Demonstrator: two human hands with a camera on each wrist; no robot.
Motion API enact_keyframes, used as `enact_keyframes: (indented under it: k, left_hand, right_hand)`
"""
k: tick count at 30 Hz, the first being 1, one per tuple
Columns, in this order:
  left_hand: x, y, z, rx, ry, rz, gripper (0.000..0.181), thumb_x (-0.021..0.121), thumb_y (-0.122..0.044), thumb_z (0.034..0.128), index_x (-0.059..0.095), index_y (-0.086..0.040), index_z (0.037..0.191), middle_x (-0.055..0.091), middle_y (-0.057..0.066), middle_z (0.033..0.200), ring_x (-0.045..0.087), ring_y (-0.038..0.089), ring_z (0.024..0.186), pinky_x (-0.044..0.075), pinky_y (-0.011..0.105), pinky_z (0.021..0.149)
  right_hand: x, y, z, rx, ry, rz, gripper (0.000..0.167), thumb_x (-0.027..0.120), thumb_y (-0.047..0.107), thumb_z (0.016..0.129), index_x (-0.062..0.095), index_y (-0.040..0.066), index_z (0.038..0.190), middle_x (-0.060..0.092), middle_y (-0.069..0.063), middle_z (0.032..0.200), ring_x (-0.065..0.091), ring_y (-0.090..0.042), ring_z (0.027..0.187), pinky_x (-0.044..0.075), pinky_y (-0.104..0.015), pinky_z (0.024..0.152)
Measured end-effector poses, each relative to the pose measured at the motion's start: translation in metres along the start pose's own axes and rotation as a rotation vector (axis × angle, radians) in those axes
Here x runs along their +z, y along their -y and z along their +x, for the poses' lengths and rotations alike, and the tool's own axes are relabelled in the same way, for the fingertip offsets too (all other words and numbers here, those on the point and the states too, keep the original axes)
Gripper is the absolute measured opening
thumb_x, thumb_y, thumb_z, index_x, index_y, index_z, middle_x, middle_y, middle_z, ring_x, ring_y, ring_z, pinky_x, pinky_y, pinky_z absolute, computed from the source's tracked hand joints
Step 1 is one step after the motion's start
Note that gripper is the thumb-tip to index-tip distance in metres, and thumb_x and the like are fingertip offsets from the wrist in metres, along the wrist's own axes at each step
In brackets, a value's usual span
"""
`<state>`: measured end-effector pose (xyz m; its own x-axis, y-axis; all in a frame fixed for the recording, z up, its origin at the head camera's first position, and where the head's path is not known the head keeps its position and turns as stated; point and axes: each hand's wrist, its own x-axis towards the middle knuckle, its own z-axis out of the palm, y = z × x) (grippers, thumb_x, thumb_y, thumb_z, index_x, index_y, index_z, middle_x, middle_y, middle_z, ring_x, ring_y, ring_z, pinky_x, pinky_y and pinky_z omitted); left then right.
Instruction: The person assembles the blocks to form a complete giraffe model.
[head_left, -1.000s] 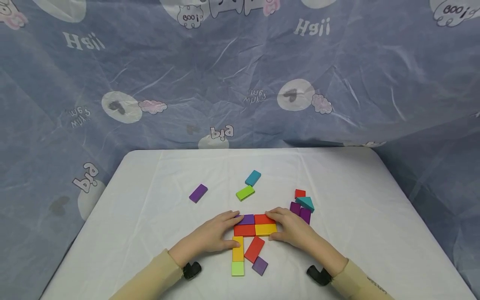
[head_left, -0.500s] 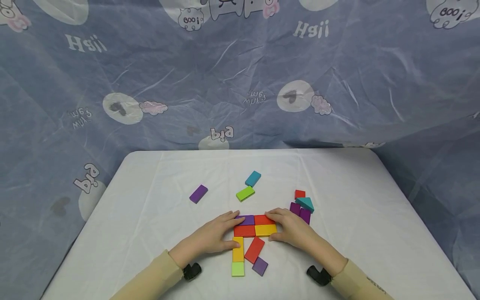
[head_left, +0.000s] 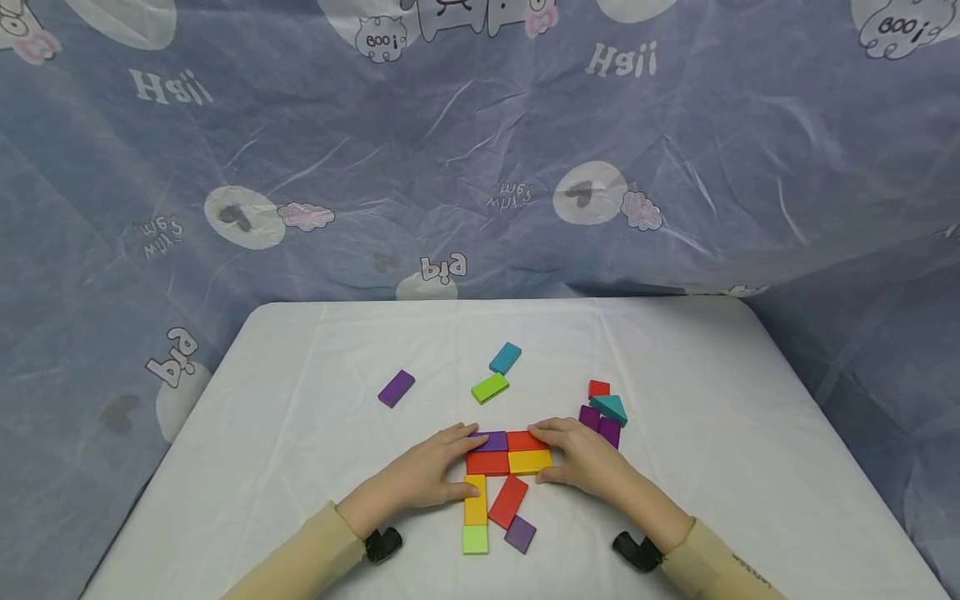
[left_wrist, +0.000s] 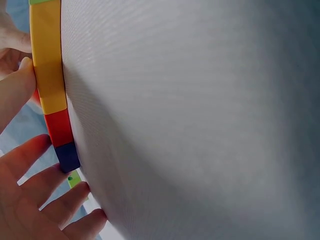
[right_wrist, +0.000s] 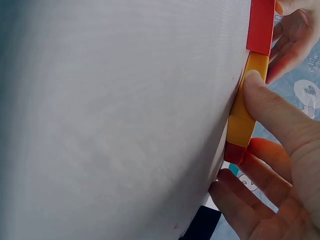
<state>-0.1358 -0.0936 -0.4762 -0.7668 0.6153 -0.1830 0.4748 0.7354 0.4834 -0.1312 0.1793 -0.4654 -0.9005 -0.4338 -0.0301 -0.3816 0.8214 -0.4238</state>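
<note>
My left hand (head_left: pixel 423 471) lies at the left of a flat block arrangement, forefinger on a purple block (head_left: pixel 492 442) and thumb on an upright yellow block (head_left: pixel 474 511). At the right, my right hand (head_left: pixel 588 457) has its fingers at the far edge of a red block (head_left: pixel 525 440). Its thumb touches a yellow block (right_wrist: pixel 242 112), as the right wrist view shows. Another red block (head_left: pixel 486 463) completes the two rows between the hands. Below are a light green block (head_left: pixel 475 540), a slanted red block (head_left: pixel 508 502) and a small purple block (head_left: pixel 520 534).
Beyond the hands lie a purple block (head_left: pixel 396 388), a blue block (head_left: pixel 505 357) and a green block (head_left: pixel 490 388). A red piece (head_left: pixel 598 389), a teal triangle (head_left: pixel 611 408) and two dark purple blocks (head_left: pixel 611 432) cluster past the right hand. White cloth covers the table (head_left: pixel 330 350).
</note>
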Motion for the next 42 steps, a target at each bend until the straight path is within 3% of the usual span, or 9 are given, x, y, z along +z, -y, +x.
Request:
enact_keyframes:
  k: [7,16,28,34,37,42]
  left_hand:
    - [-0.001,0.001,-0.001,-0.007,-0.003,-0.038,0.077,0.071,-0.046,0.0861,0.039,-0.024,0.152,0.036,0.001,0.159,0.032,0.024,0.148,0.037,0.05,0.114]
    - [0.002,0.005,-0.004,-0.047,0.03,0.0,0.089,0.067,-0.061,0.0828,0.029,-0.027,0.156,0.023,0.008,0.164,0.016,0.032,0.153,0.014,0.063,0.119]
    - [0.0,0.005,-0.006,-0.033,0.02,0.013,0.091,0.064,-0.063,0.0838,0.027,-0.025,0.157,0.021,0.013,0.164,0.014,0.036,0.153,0.015,0.067,0.117]
    - [0.001,0.006,-0.005,-0.03,0.011,0.017,0.09,0.064,-0.064,0.0837,0.028,-0.025,0.157,0.022,0.013,0.164,0.015,0.037,0.152,0.015,0.067,0.117]
    - [0.002,0.005,-0.005,-0.031,0.016,0.022,0.09,0.064,-0.064,0.0834,0.028,-0.025,0.156,0.023,0.013,0.164,0.016,0.037,0.152,0.016,0.067,0.117]
    - [0.001,0.004,-0.006,-0.034,0.024,0.008,0.09,0.065,-0.063,0.0829,0.029,-0.024,0.156,0.023,0.014,0.163,0.016,0.038,0.152,0.015,0.068,0.116]
  right_hand:
    - [0.0,0.001,-0.001,0.008,0.001,-0.006,0.064,0.086,0.029,0.074,0.064,0.012,0.132,0.066,-0.004,0.128,0.059,-0.025,0.121,0.053,-0.043,0.098]
    - [0.0,0.002,-0.001,0.009,0.0,0.001,0.064,0.087,0.028,0.074,0.064,0.013,0.132,0.066,-0.003,0.128,0.058,-0.024,0.121,0.053,-0.043,0.097]
    - [-0.003,0.003,0.001,0.016,0.005,0.006,0.067,0.087,0.029,0.074,0.063,0.012,0.133,0.064,-0.005,0.13,0.058,-0.026,0.123,0.052,-0.044,0.098]
    - [-0.007,0.006,0.0,0.012,0.043,0.049,0.07,0.084,0.028,0.077,0.057,0.014,0.14,0.055,-0.005,0.143,0.05,-0.028,0.133,0.05,-0.049,0.101]
    - [-0.007,0.016,-0.006,0.019,0.001,0.023,0.066,0.083,0.028,0.078,0.059,0.015,0.138,0.055,-0.003,0.142,0.049,-0.026,0.132,0.053,-0.045,0.098]
    - [-0.002,0.042,-0.019,0.01,-0.132,-0.07,0.049,0.084,0.035,0.076,0.071,0.015,0.119,0.064,0.003,0.113,0.056,-0.014,0.108,0.058,-0.031,0.085]
